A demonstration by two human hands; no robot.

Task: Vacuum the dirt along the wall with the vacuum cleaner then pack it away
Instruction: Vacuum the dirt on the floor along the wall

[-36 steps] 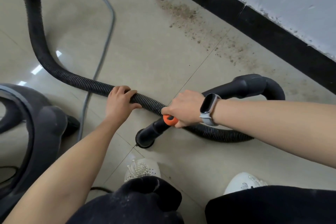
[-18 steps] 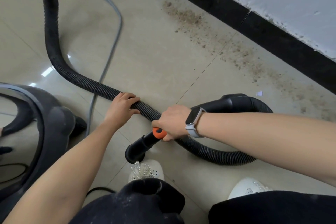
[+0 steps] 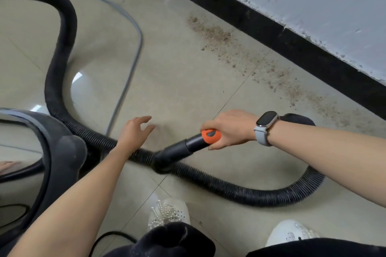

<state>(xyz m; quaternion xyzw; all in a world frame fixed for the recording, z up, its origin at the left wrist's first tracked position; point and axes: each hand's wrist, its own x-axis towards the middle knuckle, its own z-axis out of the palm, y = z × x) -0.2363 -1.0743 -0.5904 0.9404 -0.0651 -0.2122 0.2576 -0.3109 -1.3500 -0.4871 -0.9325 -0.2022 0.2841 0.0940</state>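
Observation:
A black ribbed vacuum hose (image 3: 246,191) loops across the tiled floor from the vacuum body (image 3: 52,152) at the left. My right hand (image 3: 229,128) grips the hose's black handle at its orange collar (image 3: 211,135); the open nozzle end (image 3: 165,160) points down and left over the hose. My left hand (image 3: 135,129) hovers above the hose with fingers spread, holding nothing. Brown dirt (image 3: 250,62) lies in a band along the black skirting (image 3: 271,29) of the wall.
A grey power cable (image 3: 129,48) runs over the floor at the upper left. My two white shoes (image 3: 169,213) stand at the bottom, beside a thin black cord (image 3: 110,236). Open tile lies between the hose and the dirt.
My left hand has let go of the hose and lifted off it with fingers spread. My right hand has raised the handle and swung the nozzle toward the middle.

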